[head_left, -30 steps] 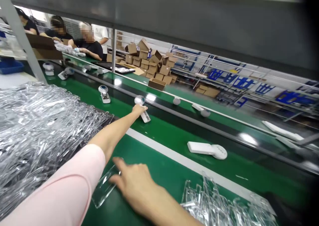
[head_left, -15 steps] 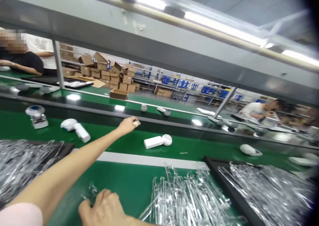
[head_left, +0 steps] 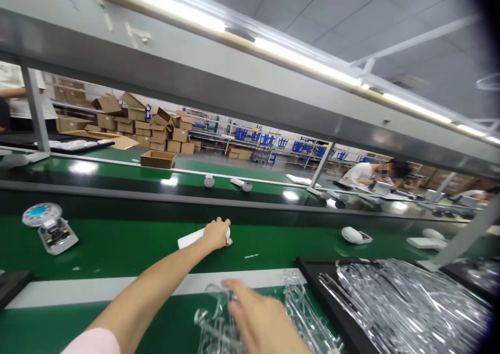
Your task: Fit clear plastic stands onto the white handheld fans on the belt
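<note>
My left hand (head_left: 217,234) reaches out over the green belt (head_left: 156,257), its fingers wrapped round the round end of a white device (head_left: 191,238). The device's flat white handle sticks out to the left. Nearer to me, my right hand (head_left: 261,315) is blurred at the bottom middle, beside a loose pile of clear plastic pieces (head_left: 221,325). Its fingers overlap the pile, and whether they grip a piece is unclear. More clear pieces (head_left: 307,312) lie just right of this hand.
A black tray (head_left: 328,307) heaped with clear plastic parts stands at the right. On the belt's left lies an opened device (head_left: 58,235) with a circuit board showing; another white device (head_left: 355,235) lies right. A slanted metal post (head_left: 464,237) rises at far right. People work beyond.
My left hand has come down onto the white device. My right hand has moved right, to the clear pieces. The view has shifted, and a white device at the left is no longer seen.
</note>
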Tool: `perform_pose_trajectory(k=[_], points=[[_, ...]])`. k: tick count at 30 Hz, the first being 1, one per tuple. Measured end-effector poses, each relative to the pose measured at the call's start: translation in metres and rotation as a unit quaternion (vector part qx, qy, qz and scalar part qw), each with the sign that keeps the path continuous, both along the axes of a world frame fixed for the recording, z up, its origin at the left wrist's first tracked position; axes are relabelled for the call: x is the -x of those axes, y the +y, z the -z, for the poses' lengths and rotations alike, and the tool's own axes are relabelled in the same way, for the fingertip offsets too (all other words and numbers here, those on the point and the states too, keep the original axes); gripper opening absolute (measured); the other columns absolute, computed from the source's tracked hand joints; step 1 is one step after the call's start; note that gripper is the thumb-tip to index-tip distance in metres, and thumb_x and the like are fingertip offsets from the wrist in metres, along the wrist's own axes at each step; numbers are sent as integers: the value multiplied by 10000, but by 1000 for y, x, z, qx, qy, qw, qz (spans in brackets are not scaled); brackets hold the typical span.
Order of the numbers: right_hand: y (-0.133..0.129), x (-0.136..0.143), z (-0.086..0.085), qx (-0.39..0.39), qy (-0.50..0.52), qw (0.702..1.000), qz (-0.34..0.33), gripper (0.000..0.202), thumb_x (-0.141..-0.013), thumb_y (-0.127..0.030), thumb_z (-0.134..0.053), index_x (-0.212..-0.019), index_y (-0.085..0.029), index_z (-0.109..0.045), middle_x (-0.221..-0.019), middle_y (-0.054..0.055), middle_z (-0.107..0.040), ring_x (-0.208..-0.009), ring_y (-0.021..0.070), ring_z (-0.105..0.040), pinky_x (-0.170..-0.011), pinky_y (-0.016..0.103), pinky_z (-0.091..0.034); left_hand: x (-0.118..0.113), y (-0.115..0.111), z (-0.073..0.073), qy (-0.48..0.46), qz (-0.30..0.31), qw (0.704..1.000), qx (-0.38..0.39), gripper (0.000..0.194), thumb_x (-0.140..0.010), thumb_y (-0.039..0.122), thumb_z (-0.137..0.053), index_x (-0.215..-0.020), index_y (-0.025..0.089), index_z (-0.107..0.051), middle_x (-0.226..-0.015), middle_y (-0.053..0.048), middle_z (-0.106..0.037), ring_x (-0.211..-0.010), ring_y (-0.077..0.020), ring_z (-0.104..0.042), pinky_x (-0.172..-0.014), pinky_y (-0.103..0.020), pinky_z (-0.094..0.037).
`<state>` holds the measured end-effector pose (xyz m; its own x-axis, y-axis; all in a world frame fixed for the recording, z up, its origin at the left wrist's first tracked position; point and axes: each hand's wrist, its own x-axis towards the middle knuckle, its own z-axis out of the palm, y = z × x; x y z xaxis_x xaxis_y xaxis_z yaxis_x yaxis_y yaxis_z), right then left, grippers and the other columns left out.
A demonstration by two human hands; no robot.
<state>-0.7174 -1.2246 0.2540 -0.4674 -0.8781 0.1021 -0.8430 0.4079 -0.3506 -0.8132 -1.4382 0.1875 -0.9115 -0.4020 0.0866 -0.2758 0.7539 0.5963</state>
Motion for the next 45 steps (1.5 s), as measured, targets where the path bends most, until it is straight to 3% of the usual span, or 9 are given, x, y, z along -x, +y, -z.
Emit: perform_pose_trajectory(k=[4, 7, 12, 15, 22, 27, 36, 41, 45], points=[[7, 31, -22, 26, -175, 980, 97, 551, -875, -525, -452, -1381, -315, -389, -809, 13, -597, -719, 194, -567, -634, 294, -429, -28, -31, -35, 108, -3, 988, -114, 560, -694, 407, -664, -1169, 177, -480, -1121, -147, -600, -1039, -314, -598, -913, -473, -460], [-12, 33, -18, 105, -207, 967, 101, 549, -858, -465, -492, -1380, -324, -396, -867, 7, -538, -750, 174, -532, -668, 292, -424, -62, -36, -72, 198, 14, 954, -225, 517, -860, 546, -356, -1225, 182, -391, -1128, -125, -607, -966, -224, -639, -815, -368, -534], [-54, 7, -13, 227, -149, 956, 109, 526, -877, -419, -451, -1384, -282, -418, -967, 34, -488, -829, 186, -542, -774, 343, -451, -118, -6, -104, 372, 48, 722, -581, 525, -681, 447, -688, -1089, 170, -510, -910, -68, -657, -795, -226, -667, -773, -408, -561], [-70, -16, -15, 233, -88, 959, 137, 526, -902, -408, -409, -1414, -292, -378, -997, 60, -481, -869, 226, -557, -763, 390, -470, -135, 11, -107, 392, 47, 683, -614, 485, -664, 400, -726, -1051, 172, -544, -820, -39, -664, -748, -214, -665, -773, -408, -560], [-81, -44, -2, 241, -33, 961, 130, 542, -943, -382, -346, -1466, -248, -292, -1187, 146, -501, -1069, 296, -515, -870, 482, -452, -156, 12, -115, 428, 1, 688, -587, 561, -615, 395, -760, -1084, 197, -526, -848, -26, -652, -746, -217, -671, -761, -389, -554], [-73, -40, -9, 197, -142, 967, 72, 609, -954, -406, -333, -1504, -298, -94, -1046, 86, -582, -834, 219, -612, -718, 360, -505, -165, 8, -115, 443, -4, 704, -556, 678, -633, 445, -763, -1225, 258, -492, -1007, -40, -645, -864, -217, -658, -767, -332, -533], [-75, -29, -19, 265, 47, 962, 53, 470, -918, -309, -444, -1387, -289, -422, -1010, 78, -574, -941, 230, -554, -825, 399, -475, -181, 18, -93, 299, -25, 796, -525, 564, -610, 519, -761, -1020, 147, -652, -1033, -116, -672, -954, -262, -618, -726, -309, -499], [-92, -12, -16, 456, -214, 844, 185, 427, -929, -444, -295, -931, -167, -619, -833, 60, -622, -770, 175, -588, -701, 290, -476, -188, 37, -87, 375, -52, 801, -463, 528, -664, 531, -715, -1053, 184, -629, -1051, -106, -680, -1008, -272, -611, -832, -360, -492], [-105, -2, -18, 526, -300, 769, 203, 514, -878, -517, -334, -507, -199, -494, -525, 21, -531, -530, 152, -504, -539, 272, -408, -194, 48, -80, 421, -40, 846, -325, 391, -695, 445, -707, -1017, 229, -653, -1112, -73, -660, -1073, -285, -579, -944, -393, -458]])
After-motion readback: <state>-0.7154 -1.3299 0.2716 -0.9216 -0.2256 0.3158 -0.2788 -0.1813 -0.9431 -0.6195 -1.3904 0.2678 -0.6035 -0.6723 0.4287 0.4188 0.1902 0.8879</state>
